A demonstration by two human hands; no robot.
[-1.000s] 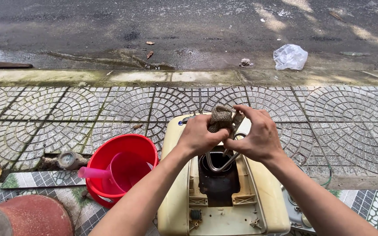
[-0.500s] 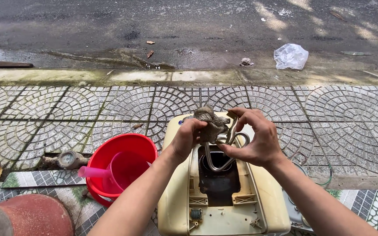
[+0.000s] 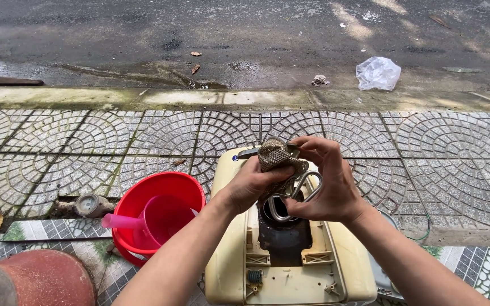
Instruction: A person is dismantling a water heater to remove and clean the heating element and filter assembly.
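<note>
Both hands meet above a cream-coloured plastic housing (image 3: 290,272) that stands on the patterned paving (image 3: 143,136). The left hand (image 3: 253,184) is curled shut around a wad of metallic mesh scourer (image 3: 276,154), pressing it against a looped metal tube (image 3: 296,192) that rises out of the dark opening in the top of the housing. The right hand (image 3: 327,181) closes from the other side, its fingers (image 3: 313,148) bent over the top of the scourer and its thumb and lower fingers pinching the tube's loop. The scourer sits between the two hands, directly over the housing's opening, touching the tube. Just to the left of the housing stands a red bucket (image 3: 143,198) with a pink plastic scoop (image 3: 154,218) lying inside it, its handle pointing left. A small round gauge (image 3: 89,204) lies beside the bucket. A reddish-brown round object (image 3: 41,280) fills the lower left corner. Beyond the paving runs a kerb (image 3: 199,97), then wet road with a crumpled clear plastic bag (image 3: 378,73) lying on it.
</note>
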